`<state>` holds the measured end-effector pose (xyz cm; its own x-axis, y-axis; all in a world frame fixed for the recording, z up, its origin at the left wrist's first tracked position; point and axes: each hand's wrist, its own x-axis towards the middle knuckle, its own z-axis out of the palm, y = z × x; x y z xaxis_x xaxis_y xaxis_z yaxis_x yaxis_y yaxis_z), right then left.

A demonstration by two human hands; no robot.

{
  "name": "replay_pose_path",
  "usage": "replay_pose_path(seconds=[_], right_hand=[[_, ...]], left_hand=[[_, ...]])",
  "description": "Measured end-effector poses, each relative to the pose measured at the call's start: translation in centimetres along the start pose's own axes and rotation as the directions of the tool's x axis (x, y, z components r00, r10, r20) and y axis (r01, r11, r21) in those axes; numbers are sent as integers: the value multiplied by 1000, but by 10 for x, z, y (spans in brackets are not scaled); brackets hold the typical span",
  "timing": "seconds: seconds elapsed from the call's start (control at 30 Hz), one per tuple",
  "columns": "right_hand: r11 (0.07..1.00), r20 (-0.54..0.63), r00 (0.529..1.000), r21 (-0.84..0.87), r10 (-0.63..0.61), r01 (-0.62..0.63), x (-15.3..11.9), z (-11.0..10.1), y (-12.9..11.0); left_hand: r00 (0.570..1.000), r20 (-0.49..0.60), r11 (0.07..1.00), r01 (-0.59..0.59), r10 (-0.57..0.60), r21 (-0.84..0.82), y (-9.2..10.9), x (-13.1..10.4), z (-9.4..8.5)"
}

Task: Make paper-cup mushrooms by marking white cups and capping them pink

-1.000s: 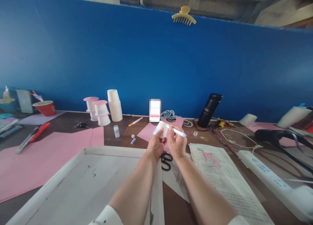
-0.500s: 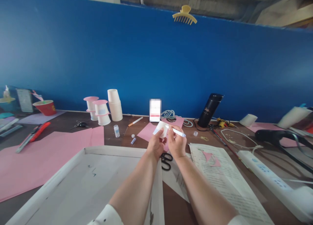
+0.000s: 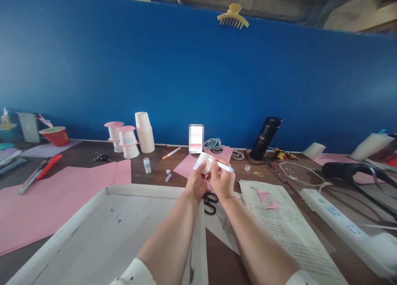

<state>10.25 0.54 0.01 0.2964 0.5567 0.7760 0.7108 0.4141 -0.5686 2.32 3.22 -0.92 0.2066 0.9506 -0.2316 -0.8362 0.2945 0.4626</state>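
Observation:
My left hand [image 3: 197, 184] is closed around a small white paper cup [image 3: 201, 159], which is tilted and has a pale bluish patch on its side. Pinched in my right hand [image 3: 223, 184] is a white marker [image 3: 224, 167] with a lilac end; its tip points at the cup, though whether it touches is too small to tell. Below my hands lie black-handled scissors [image 3: 210, 204], their blades hidden. A loose lilac marker cap [image 3: 168, 177] rests on the table to the left, near a small clear bottle [image 3: 147, 165].
A phone [image 3: 196, 138] stands against the blue partition. Stacked white cups [image 3: 145, 132] and cups with pink discs [image 3: 127, 141] are at the back left. A shallow white tray [image 3: 149, 190] lies in front; a black bottle [image 3: 266, 139] and power strip [image 3: 333, 214] are at right.
The view has shifted very slightly. Both hands keep hold of the cup and the marker in nearly the same position.

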Motion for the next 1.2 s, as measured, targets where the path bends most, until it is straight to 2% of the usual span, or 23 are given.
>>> replay_pose_path(seconds=[0.6,1.2], right_hand=[[1000,26,1000,24,-10,10,-2,2,1],[997,1,997,-16,-74,74,-3,3,-3]], left_hand=[[1000,-4,1000,21,-21,1,2,-4,2],[998,25,998,64,-64,-17,4,-2,0]])
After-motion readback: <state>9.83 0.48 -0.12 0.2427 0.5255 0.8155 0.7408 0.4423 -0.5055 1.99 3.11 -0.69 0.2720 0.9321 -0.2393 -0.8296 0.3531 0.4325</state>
